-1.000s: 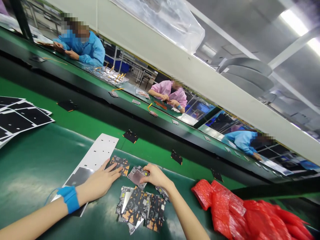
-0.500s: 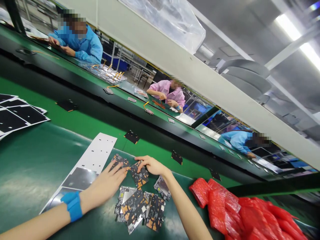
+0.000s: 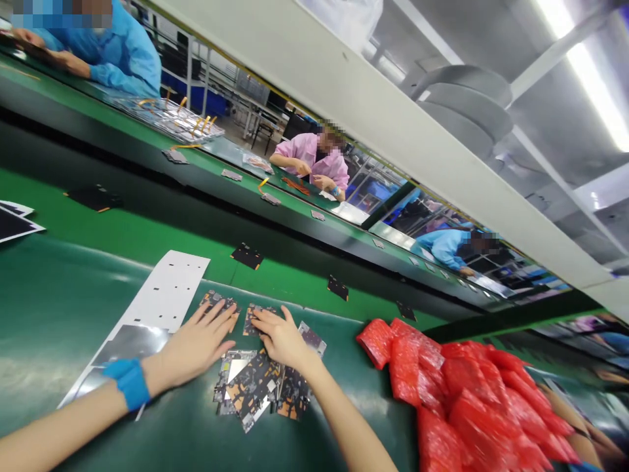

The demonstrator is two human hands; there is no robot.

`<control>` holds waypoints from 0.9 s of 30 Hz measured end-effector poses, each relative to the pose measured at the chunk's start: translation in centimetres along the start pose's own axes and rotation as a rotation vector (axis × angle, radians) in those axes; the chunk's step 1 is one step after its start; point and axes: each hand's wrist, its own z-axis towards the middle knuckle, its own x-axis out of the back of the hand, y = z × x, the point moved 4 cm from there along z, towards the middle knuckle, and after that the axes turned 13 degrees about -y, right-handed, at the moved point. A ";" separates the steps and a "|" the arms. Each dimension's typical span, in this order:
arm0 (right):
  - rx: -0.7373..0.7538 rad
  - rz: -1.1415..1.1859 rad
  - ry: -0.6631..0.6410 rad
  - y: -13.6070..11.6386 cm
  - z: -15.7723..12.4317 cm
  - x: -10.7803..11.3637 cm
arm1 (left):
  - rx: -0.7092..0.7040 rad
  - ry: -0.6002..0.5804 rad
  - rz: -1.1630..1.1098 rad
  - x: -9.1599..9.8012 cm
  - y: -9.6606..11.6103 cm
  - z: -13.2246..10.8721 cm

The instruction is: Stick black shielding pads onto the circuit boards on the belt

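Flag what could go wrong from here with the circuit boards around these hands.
The pile of circuit boards overlaps loosely close to the right hand; a brush of the palm might shift it and scrape components. The left hand has its fingers on the upper-left board, where uneven pressure could make it slide. The blue wristband overlaps the white sheet in view, and might drag it if they touch.

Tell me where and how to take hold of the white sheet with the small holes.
Best pinch the white sheet by its far edge, coming from the far side: that end lies uncovered and appears to reach past the table's edge, while the left forearm crosses above its near part.
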 end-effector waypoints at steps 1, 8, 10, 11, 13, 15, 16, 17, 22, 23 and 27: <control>0.008 0.006 -0.004 0.3 -0.4 0.2 | -0.004 -0.018 -0.002 -0.1 -1.0 0.4; -0.254 0.031 0.137 5.9 -6.7 1.6 | -0.037 -0.062 -0.025 -0.1 -0.3 1.8; -0.307 0.014 0.145 7.1 -8.1 0.6 | -0.092 -0.089 -0.030 -0.1 0.9 2.5; -0.323 0.003 0.150 7.4 -8.5 0.0 | -0.121 -0.106 -0.032 -0.2 1.4 3.0; -0.335 -0.023 0.171 7.3 -8.8 -1.4 | -0.162 -0.134 -0.034 -0.2 1.9 4.0; -0.334 -0.045 0.203 6.7 -8.7 -2.4 | -0.178 -0.142 -0.037 -0.1 2.0 4.9; -0.330 -0.051 0.218 6.4 -8.7 -2.6 | -0.181 -0.140 -0.037 0.1 2.0 5.2; -0.326 -0.053 0.233 6.3 -8.6 -2.5 | -0.185 -0.135 -0.036 0.3 2.0 5.3; -0.276 0.000 0.267 7.6 -7.1 0.6 | -0.224 -0.096 -0.039 1.7 4.3 3.6; -0.254 0.016 0.261 8.0 -6.5 1.4 | -0.248 -0.105 -0.043 1.8 5.1 3.0; -0.210 0.058 0.283 8.3 -5.4 3.2 | -0.318 -0.234 -0.052 0.8 7.7 1.0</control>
